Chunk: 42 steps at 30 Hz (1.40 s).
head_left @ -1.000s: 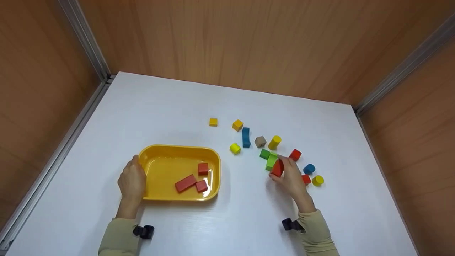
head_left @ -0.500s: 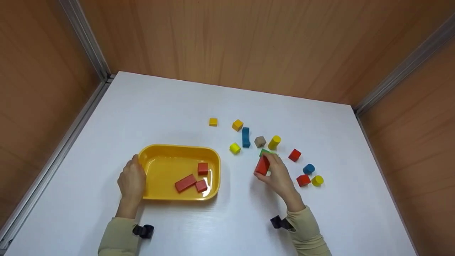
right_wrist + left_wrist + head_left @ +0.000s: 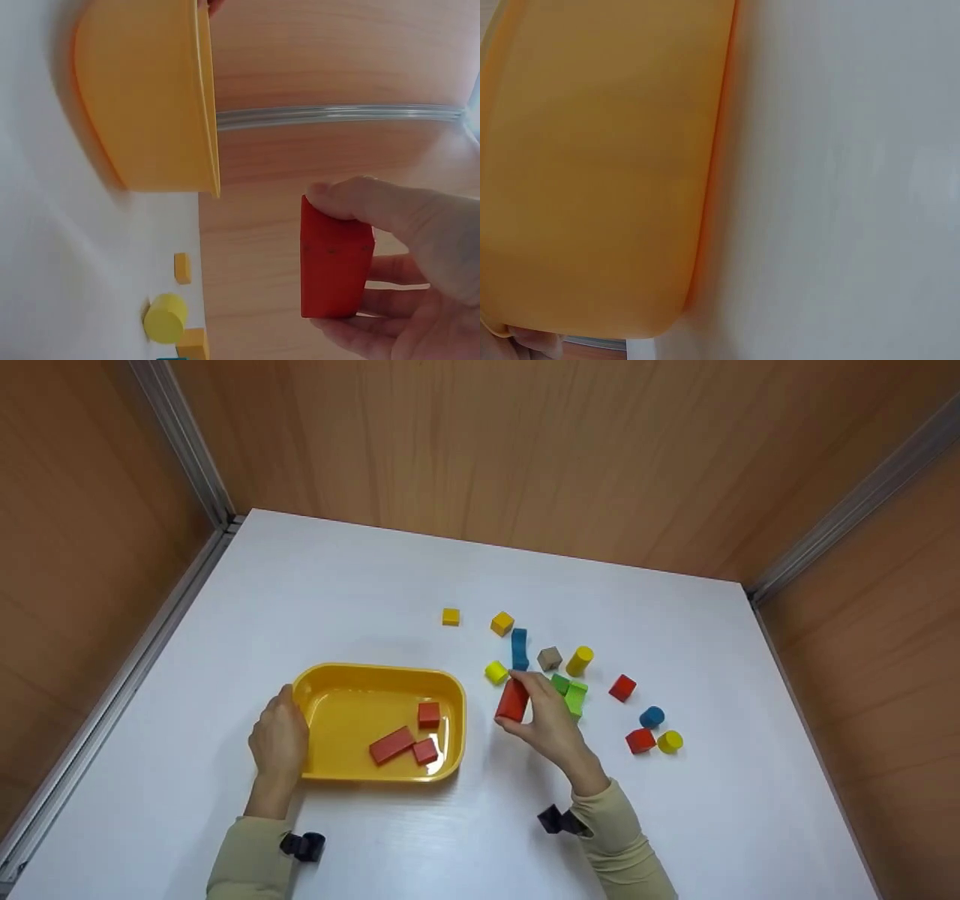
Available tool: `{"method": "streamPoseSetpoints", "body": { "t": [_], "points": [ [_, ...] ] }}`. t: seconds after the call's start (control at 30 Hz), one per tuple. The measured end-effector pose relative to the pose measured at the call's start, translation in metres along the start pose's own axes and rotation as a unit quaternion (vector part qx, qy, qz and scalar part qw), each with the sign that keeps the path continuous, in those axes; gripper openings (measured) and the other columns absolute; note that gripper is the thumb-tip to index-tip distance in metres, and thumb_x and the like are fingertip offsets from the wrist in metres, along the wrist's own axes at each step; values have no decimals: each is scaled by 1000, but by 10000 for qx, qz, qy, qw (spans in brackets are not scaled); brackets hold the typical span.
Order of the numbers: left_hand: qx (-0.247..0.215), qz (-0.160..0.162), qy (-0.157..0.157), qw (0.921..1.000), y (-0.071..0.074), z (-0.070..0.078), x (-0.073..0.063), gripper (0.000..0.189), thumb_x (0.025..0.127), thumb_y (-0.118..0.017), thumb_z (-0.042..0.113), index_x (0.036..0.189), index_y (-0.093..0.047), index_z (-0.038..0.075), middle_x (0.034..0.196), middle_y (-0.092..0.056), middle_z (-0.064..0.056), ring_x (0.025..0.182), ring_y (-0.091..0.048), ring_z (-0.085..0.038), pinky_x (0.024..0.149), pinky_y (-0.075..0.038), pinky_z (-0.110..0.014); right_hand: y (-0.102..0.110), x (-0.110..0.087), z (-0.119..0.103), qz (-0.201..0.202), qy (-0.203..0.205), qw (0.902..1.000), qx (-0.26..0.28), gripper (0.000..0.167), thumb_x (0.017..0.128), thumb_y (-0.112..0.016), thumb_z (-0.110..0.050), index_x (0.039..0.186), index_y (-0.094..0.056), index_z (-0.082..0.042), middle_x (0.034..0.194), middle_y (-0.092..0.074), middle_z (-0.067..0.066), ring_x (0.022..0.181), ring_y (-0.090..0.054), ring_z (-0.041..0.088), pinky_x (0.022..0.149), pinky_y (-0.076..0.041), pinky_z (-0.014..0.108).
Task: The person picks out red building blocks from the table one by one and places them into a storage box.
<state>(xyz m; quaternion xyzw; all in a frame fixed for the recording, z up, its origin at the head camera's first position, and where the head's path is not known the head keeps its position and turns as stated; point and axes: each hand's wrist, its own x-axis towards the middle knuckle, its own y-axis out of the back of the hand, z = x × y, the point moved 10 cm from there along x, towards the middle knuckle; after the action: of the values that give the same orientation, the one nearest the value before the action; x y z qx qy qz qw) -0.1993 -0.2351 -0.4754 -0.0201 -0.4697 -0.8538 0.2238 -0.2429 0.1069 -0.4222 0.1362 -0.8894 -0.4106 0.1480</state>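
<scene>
With 12 o'clock pointing away from me, my right hand (image 3: 551,724) pinches a red block (image 3: 513,701), thumb on its near end and fingers on its far end, spread just as wide as the block. I hold it raised over the table at the tray's 3 o'clock, outside the rim. My left hand (image 3: 279,739) grips the yellow tray (image 3: 341,720) at its 9 o'clock end, fingers bent at the rim; how tightly, I cannot tell.

Inside the tray lie a red rectangular block (image 3: 392,745) towards 5 o'clock and 2 red cubes (image 3: 428,715) towards 3 and 4 o'clock.

Near my raised block, a short yellow cylinder (image 3: 496,673) lies at 11 o'clock and a blue wavy block (image 3: 520,649) at 12. At 3 o'clock, just past my right hand, sit a dark green block (image 3: 560,684) and a light green block (image 3: 576,697), the latter partly covered. A brown cube (image 3: 550,658) is at 1 o'clock, a tall yellow cylinder (image 3: 580,661) at 2.

Farther out, towards 3 and 4 o'clock, are 2 loose red cubes (image 3: 622,688), a blue cylinder (image 3: 652,716) and another yellow cylinder (image 3: 670,742); towards 11 and 12, 2 orange-yellow cubes (image 3: 451,617). Wood-grain panels (image 3: 480,450) border the white table (image 3: 337,585).
</scene>
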Motion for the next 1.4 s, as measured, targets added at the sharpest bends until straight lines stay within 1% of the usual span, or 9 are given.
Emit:
{"method": "streamPoseSetpoints", "body": {
  "t": [0.27,0.47,0.53,0.7,0.87,1.13,1.27,1.4],
  "points": [
    [5,-144,143,9998,-2,-2,0,30,88,-42,-4,117,-46,-13,87,-56,-29,68,-59,-40,52,-47,-48,-15,13,-25,-59,611,9981,-45,62,73,-73,-24,124,-45,-4,117,-49,10,101,-49,20,85,-44,31],
    [25,-237,232,9994,-4,-4,0,32,89,-42,-4,120,-45,-13,92,-56,-30,72,-59,-41,55,-48,-49,-31,24,-44,-324,746,9967,61,63,73,-72,-24,126,-43,-5,118,-48,8,103,-48,19,85,-44,29],
    [23,-232,221,9995,-4,-4,0,32,89,-41,-4,120,-44,-14,92,-56,-30,68,-59,-39,53,-48,-47,-37,27,-49,-382,797,9960,111,62,74,-72,-24,125,-43,-4,118,-49,9,103,-48,18,84,-45,28],
    [35,-186,177,9997,-2,-2,1,31,89,-40,-4,118,-46,-14,86,-57,-29,60,-58,-34,48,-47,-45,-50,35,-58,-530,762,9955,202,63,74,-72,-24,125,-43,-3,118,-48,8,104,-47,17,85,-44,25],
    [22,-196,184,9996,-2,-3,1,31,90,-39,-4,118,-46,-13,87,-56,-29,63,-58,-37,49,-47,-47,-67,43,-65,-767,573,9953,170,64,75,-71,-28,127,-42,-6,120,-47,7,103,-47,17,84,-44,24],
    [22,-233,233,9995,-3,-4,0,32,88,-41,-5,119,-45,-13,91,-56,-30,69,-59,-41,53,-47,-49,-96,53,-77,-1116,491,9925,22,64,75,-69,-34,127,-41,-9,119,-47,4,99,-48,13,80,-45,20],
    [26,-255,267,9993,-4,-5,0,33,89,-41,-5,120,-44,-13,93,-56,-31,71,-59,-40,55,-48,-48,-106,56,-81,-1221,518,9911,-131,64,75,-69,-35,126,-41,-9,115,-48,4,95,-48,13,78,-45,19],
    [52,-286,307,9991,-5,-5,0,33,89,-40,-4,121,-44,-13,94,-56,-30,71,-59,-40,55,-48,-48,-112,61,-84,-1214,670,9893,-447,65,74,-70,-36,125,-42,-7,112,-48,5,92,-48,13,77,-45,19]
  ]
}}
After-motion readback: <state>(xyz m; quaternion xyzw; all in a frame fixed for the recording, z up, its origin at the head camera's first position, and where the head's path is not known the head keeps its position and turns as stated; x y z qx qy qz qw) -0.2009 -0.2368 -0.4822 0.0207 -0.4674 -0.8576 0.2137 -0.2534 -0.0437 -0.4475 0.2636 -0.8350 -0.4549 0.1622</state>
